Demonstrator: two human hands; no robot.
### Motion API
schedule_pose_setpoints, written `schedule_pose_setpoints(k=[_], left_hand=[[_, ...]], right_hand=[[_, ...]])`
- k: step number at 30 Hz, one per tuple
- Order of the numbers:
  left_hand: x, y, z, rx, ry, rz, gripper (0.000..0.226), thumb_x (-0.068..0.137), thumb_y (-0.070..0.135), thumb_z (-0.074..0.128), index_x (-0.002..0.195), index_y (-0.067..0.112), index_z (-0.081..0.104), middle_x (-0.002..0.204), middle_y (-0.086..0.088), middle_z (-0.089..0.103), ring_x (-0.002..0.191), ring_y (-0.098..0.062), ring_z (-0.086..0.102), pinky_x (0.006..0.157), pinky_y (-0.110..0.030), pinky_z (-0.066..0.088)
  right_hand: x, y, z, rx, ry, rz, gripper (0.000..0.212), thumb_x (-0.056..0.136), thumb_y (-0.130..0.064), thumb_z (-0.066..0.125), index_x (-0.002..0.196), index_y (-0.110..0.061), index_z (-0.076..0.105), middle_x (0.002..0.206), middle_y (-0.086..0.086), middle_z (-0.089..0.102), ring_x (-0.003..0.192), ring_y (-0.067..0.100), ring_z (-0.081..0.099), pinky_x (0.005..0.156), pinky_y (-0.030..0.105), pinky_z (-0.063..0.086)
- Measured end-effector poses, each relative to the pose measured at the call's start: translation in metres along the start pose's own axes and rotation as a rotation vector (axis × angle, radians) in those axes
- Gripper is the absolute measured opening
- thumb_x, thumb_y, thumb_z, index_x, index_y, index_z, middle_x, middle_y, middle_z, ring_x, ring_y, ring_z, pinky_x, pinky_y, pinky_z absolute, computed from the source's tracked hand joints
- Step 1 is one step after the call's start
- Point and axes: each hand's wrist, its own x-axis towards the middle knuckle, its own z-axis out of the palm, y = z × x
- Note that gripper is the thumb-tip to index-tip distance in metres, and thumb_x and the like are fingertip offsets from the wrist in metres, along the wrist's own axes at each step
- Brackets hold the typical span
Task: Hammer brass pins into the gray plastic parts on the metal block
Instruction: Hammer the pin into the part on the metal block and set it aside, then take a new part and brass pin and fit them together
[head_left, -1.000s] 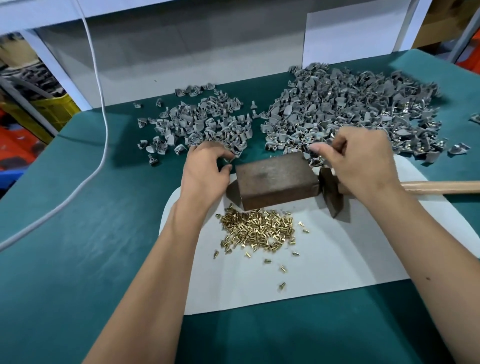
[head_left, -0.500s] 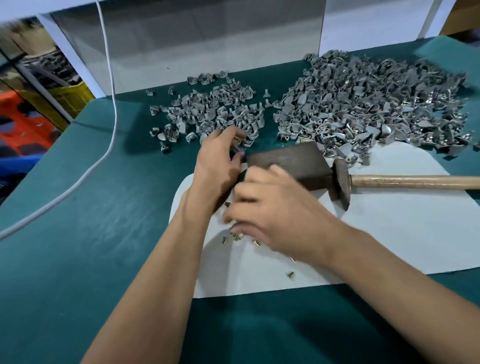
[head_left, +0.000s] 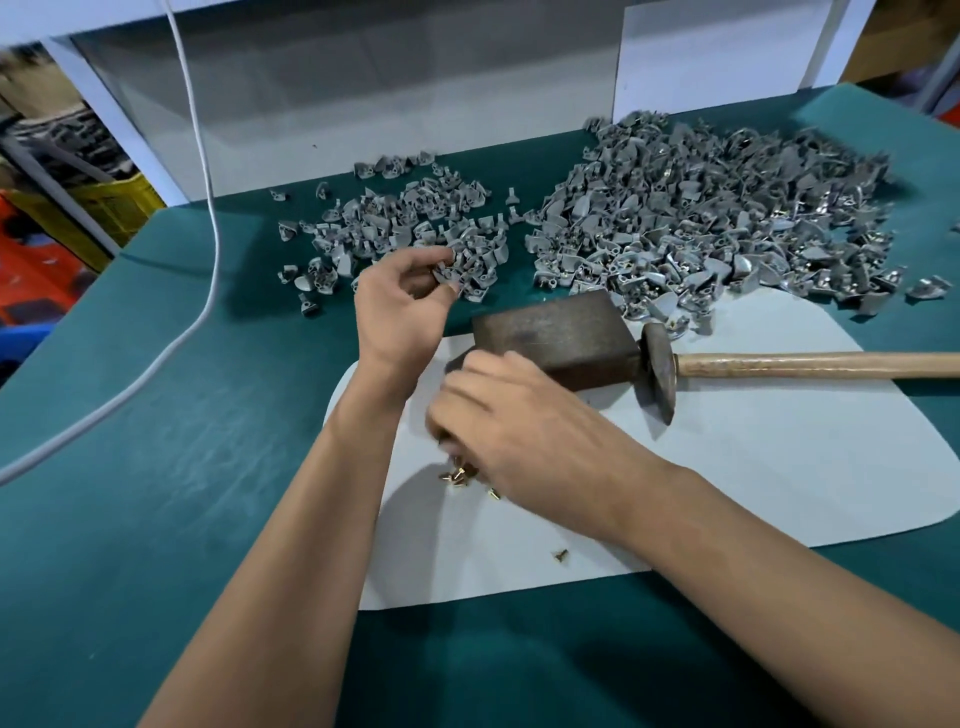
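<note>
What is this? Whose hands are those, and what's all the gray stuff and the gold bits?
A person wears a camera on their head, so you look down at their own two arms. The left hand pinches a gray plastic part from the smaller pile; a bigger pile lies further right. The right hand reaches down over little brass pins, perhaps picking one up. Beyond it sits a brown metal block. A hammer lies unheld on the white mat. Everything rests on a green table.

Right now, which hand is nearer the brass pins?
Right. The right hand is on the brass pins; the left hand is farther back, at the smaller gray parts pile.
</note>
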Motion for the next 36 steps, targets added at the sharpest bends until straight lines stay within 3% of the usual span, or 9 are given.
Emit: schedule_pose_setpoints(k=[3, 5, 8, 11, 17, 22, 28, 33, 36], left_hand=[[-0.003, 0.008, 0.004, -0.225, -0.044, -0.001, 0.030, 0.095, -0.002, 0.067, 0.123, 0.008, 0.067, 0.110, -0.012, 0.075, 0.103, -0.020, 0.073, 0.095, -0.031, 0.057], [-0.006, 0.014, 0.008, -0.358, -0.069, -0.014, 0.030, 0.098, -0.003, 0.062, 0.127, 0.005, 0.064, 0.111, -0.015, 0.073, 0.100, -0.023, 0.073, 0.092, -0.032, 0.058], [-0.008, 0.021, 0.013, -0.474, -0.122, -0.030, 0.036, 0.095, -0.008, 0.063, 0.129, 0.004, 0.060, 0.109, -0.014, 0.072, 0.097, -0.026, 0.073, 0.091, -0.033, 0.058], [-0.012, 0.024, 0.014, -0.473, -0.176, -0.003, 0.036, 0.089, -0.010, 0.070, 0.122, 0.002, 0.062, 0.109, -0.014, 0.073, 0.097, -0.027, 0.074, 0.096, -0.043, 0.057], [-0.018, 0.028, 0.017, -0.464, -0.299, 0.046, 0.034, 0.083, -0.009, 0.075, 0.114, 0.003, 0.069, 0.110, -0.014, 0.073, 0.100, -0.035, 0.068, 0.101, -0.053, 0.054], [-0.020, 0.034, 0.017, -0.466, -0.445, 0.089, 0.040, 0.082, -0.008, 0.076, 0.120, 0.002, 0.069, 0.110, -0.016, 0.075, 0.098, -0.023, 0.070, 0.094, -0.038, 0.057], [-0.023, 0.035, 0.022, -0.423, -0.468, 0.093, 0.038, 0.077, -0.006, 0.082, 0.113, -0.001, 0.070, 0.108, -0.021, 0.076, 0.098, -0.029, 0.072, 0.094, -0.045, 0.059], [-0.024, 0.036, 0.025, -0.394, -0.483, 0.091, 0.038, 0.075, -0.004, 0.084, 0.111, 0.008, 0.075, 0.101, -0.010, 0.077, 0.091, -0.022, 0.070, 0.091, -0.037, 0.059], [-0.026, 0.037, 0.028, -0.383, -0.494, 0.084, 0.039, 0.076, -0.004, 0.084, 0.111, 0.011, 0.076, 0.098, -0.013, 0.077, 0.088, -0.022, 0.069, 0.089, -0.042, 0.060]], right_hand=[[-0.005, 0.020, -0.009, 0.178, 0.129, 0.131, 0.006, 0.103, -0.009, 0.054, 0.100, -0.010, 0.060, 0.098, 0.002, 0.059, 0.093, 0.020, 0.048, 0.085, 0.038, 0.045], [-0.011, 0.033, -0.013, 0.189, 0.179, 0.197, 0.012, 0.103, -0.007, 0.053, 0.107, -0.005, 0.064, 0.103, 0.004, 0.062, 0.097, 0.022, 0.052, 0.088, 0.041, 0.047], [-0.019, 0.048, -0.017, 0.209, 0.283, 0.235, 0.015, 0.102, -0.004, 0.054, 0.108, -0.001, 0.068, 0.102, 0.006, 0.064, 0.096, 0.022, 0.054, 0.087, 0.034, 0.047], [-0.022, 0.056, -0.022, 0.273, 0.407, 0.275, 0.009, 0.098, -0.004, 0.064, 0.103, -0.003, 0.072, 0.097, 0.002, 0.068, 0.092, 0.014, 0.059, 0.083, 0.023, 0.046], [-0.023, 0.066, -0.026, 0.497, 0.557, 0.465, 0.010, 0.089, -0.010, 0.078, 0.098, -0.012, 0.080, 0.092, -0.005, 0.076, 0.090, 0.012, 0.071, 0.082, 0.030, 0.056], [-0.024, 0.074, -0.027, 0.643, 0.650, 0.593, 0.013, 0.090, -0.012, 0.076, 0.100, -0.018, 0.081, 0.092, -0.009, 0.078, 0.091, 0.013, 0.074, 0.082, 0.027, 0.057], [-0.026, 0.079, -0.027, 0.578, 0.670, 0.647, 0.021, 0.086, -0.010, 0.079, 0.105, -0.018, 0.079, 0.092, -0.010, 0.078, 0.090, 0.008, 0.075, 0.086, 0.032, 0.060], [-0.026, 0.078, -0.028, 0.461, 0.659, 0.640, 0.021, 0.086, -0.011, 0.079, 0.104, -0.020, 0.077, 0.094, -0.015, 0.076, 0.090, 0.001, 0.073, 0.084, 0.027, 0.060], [-0.026, 0.076, -0.029, 0.418, 0.662, 0.613, 0.024, 0.084, -0.009, 0.080, 0.104, -0.020, 0.074, 0.090, -0.016, 0.075, 0.088, -0.001, 0.073, 0.081, 0.020, 0.058]])
